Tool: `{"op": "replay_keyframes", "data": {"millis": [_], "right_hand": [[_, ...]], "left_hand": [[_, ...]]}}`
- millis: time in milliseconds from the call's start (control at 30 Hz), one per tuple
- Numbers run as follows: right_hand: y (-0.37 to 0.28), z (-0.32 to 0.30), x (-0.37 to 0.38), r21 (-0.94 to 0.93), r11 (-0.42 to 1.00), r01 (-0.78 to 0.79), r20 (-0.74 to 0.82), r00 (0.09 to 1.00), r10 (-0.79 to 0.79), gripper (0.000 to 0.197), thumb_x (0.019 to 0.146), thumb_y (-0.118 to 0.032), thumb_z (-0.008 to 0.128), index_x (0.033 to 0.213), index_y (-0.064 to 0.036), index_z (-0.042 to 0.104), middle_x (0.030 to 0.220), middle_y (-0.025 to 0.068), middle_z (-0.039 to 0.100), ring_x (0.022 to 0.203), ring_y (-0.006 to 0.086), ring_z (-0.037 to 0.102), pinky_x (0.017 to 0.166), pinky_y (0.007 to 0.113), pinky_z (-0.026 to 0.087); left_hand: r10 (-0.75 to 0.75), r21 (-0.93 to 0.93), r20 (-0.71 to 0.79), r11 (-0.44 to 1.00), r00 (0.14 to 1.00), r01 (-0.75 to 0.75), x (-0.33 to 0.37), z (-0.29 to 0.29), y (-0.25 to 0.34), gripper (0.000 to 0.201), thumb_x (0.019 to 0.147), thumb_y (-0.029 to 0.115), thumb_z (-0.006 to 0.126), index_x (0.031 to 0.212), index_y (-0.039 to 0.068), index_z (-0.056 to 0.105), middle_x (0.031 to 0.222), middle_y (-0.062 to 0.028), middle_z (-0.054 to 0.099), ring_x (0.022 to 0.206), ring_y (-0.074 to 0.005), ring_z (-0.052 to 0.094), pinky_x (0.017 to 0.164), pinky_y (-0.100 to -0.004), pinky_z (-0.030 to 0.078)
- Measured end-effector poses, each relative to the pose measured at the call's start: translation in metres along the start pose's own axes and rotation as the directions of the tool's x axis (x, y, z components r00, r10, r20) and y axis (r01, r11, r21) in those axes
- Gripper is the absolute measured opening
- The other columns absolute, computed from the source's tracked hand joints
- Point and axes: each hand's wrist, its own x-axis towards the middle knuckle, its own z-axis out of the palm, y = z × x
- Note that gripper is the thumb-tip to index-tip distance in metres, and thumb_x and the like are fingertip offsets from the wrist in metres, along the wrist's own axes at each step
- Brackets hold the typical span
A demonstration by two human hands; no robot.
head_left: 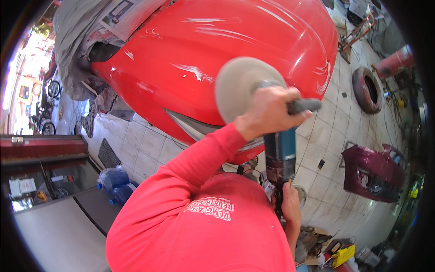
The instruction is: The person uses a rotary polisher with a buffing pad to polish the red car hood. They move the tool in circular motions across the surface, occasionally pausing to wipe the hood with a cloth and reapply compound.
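I hold a blue and black polisher (279,149) with a round, pale pad (233,88) over the front edge of a red car hood (181,45). My left hand (272,109) is closed round its black side handle (303,106) near the pad. Lower down, my right hand (291,204) is wrapped round the rear grip. The pad looks smeared, and whether it touches the paint I cannot tell. White streaks of paste (195,72) lie on the hood. Below its edge shows a headlight (192,124), partly hidden by my left arm.
Grey sheeting (74,45) covers the car's far left. On the tiled floor (317,136) at right are a tyre (367,90) and a maroon bumper (374,174). Blue water jugs (122,192) stand beside a cabinet (50,181) at left. Boxes and a yellow item (343,256) lie lower right.
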Motion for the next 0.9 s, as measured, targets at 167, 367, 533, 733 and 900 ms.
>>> {"op": "replay_keyframes", "data": {"millis": [167,367,533,733,900], "right_hand": [[-0.055,0.079,0.02,-0.035,0.999,0.009,0.251,0.968,0.0,0.047,0.115,-0.044,0.055,0.123,0.0016,0.065,0.076,0.0033,0.064,0.065,0.0134,0.061,0.062,0.032,0.049],[-0.099,0.15,0.027,0.006,0.994,0.109,0.427,0.899,-0.101,0.057,0.115,-0.048,0.055,0.138,0.005,0.057,0.074,0.0094,0.064,0.063,0.0149,0.063,0.063,0.035,0.052],[-0.103,0.143,0.021,0.004,0.998,0.064,0.499,0.865,-0.057,0.056,0.115,-0.05,0.054,0.136,0.0022,0.058,0.075,0.0082,0.065,0.058,0.016,0.064,0.06,0.036,0.053],[-0.056,0.085,0.013,0.242,0.941,-0.237,0.642,0.766,0.028,0.042,0.114,-0.048,0.056,0.123,-0.0065,0.057,0.074,0.0047,0.061,0.058,0.0171,0.063,0.054,0.035,0.052],[0.017,0.041,0.0,0.548,0.759,-0.352,0.64,0.76,-0.11,0.063,0.108,-0.055,0.062,0.142,-0.0038,0.048,0.072,0.0089,0.058,0.058,0.0209,0.059,0.054,0.037,0.051]], "left_hand": [[-0.181,-0.039,-0.143,0.983,0.973,0.177,-0.033,-0.12,-0.034,0.032,0.09,0.032,0.09,0.102,0.004,0.079,0.072,-0.0058,0.069,0.064,-0.0133,0.064,0.062,-0.0337,0.054],[-0.31,0.005,-0.172,0.949,0.935,0.315,-0.03,-0.221,-0.052,0.032,0.094,0.023,0.088,0.114,-0.001,0.081,0.092,-0.0019,0.077,0.081,-0.0083,0.068,0.074,-0.0264,0.056],[-0.347,-0.126,0.101,0.925,0.933,0.357,-0.017,-0.236,-0.052,0.041,0.095,0.015,0.085,0.131,-0.002,0.076,0.11,-0.0071,0.08,0.098,-0.0104,0.072,0.091,-0.0273,0.057],[-0.224,-0.247,0.255,0.925,0.94,0.288,-0.005,-0.162,-0.025,0.045,0.094,0.01,0.081,0.137,0.0,0.074,0.121,-0.0105,0.08,0.108,-0.0144,0.074,0.102,-0.031,0.057],[-0.006,-0.183,0.361,0.98,0.933,0.077,0.008,-0.079,-0.003,0.041,0.09,0.01,0.081,0.131,0.004,0.078,0.12,-0.0106,0.081,0.108,-0.0174,0.076,0.101,-0.0344,0.059]]}}
